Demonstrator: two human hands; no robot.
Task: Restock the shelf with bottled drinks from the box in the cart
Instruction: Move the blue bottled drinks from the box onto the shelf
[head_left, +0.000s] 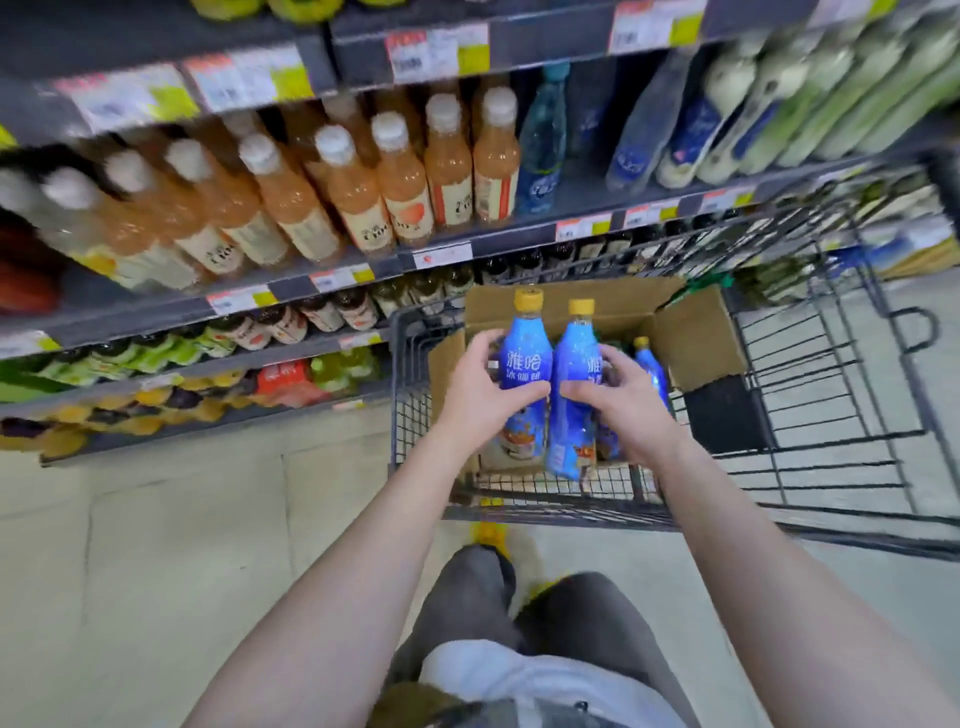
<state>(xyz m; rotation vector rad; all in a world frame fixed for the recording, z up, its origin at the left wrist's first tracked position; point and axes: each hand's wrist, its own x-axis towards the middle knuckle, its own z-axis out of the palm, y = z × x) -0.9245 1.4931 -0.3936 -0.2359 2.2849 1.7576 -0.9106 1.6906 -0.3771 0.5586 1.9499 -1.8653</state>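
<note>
Head view: I hold two blue bottles above the box (696, 338) in the cart (571, 514).
My left hand (480, 395) is curled round the first bottle (522, 358) and my right hand (618, 400) round the second bottle (574, 348), both upright with yellow caps and just beside each other. A third bottle (648, 364) stands low inside the open cardboard box. The shelf (509, 239) of orange drinks is at my left, near the cart.
</note>
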